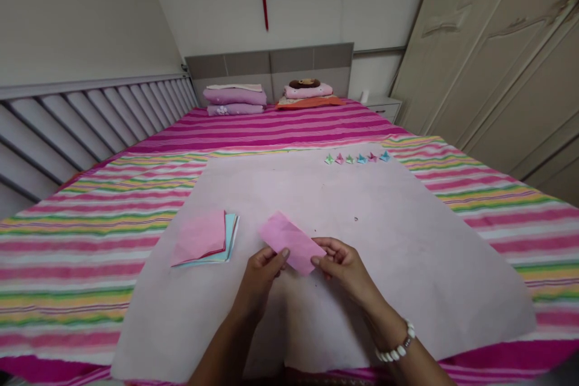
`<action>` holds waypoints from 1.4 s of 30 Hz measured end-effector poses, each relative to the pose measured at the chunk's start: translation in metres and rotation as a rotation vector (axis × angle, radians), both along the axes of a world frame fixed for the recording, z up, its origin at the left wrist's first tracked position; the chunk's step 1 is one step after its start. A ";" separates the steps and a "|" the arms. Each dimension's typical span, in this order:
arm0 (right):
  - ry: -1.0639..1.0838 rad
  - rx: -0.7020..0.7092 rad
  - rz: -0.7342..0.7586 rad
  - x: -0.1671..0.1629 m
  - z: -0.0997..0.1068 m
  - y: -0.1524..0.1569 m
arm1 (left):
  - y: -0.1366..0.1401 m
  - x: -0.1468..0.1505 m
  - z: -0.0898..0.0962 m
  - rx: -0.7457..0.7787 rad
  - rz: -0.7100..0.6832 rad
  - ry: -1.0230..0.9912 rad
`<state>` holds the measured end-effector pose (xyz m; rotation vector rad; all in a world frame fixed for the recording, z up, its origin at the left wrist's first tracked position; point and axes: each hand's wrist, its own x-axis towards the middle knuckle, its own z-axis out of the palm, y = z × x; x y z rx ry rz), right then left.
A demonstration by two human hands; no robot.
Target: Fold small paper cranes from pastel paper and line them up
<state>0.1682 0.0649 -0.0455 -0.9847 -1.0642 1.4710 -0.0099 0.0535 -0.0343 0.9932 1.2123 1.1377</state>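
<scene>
A pink sheet of paper [292, 241], folded to an oblong, is held tilted above the pale board between my two hands. My left hand [262, 274] pinches its lower left edge, thumb on top. At its right end, my right hand [339, 262] grips the corner between thumb and fingers; a white bead bracelet circles that wrist. To the left lies a stack of square paper [201, 235], pink on top with red and light blue sheets below. Several small folded paper pieces [350, 158] in green, pink and blue stand in a row at the board's far right.
The pale board [407, 265] lies on a bed with a striped cover [58, 241]. Folded bedding and pillows [235, 98] rest by the headboard [244, 66]. A slatted rail [104, 114] runs along the left, a wardrobe [506, 60] stands on the right.
</scene>
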 end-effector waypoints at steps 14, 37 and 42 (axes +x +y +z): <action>-0.295 0.391 -0.261 -0.006 0.019 -0.016 | -0.007 -0.005 0.007 0.489 0.189 0.632; 0.088 0.181 0.008 -0.001 0.011 -0.015 | -0.010 -0.005 0.007 0.231 0.132 0.057; 0.036 0.043 0.057 -0.005 0.009 -0.009 | -0.010 -0.002 0.003 0.276 0.145 0.239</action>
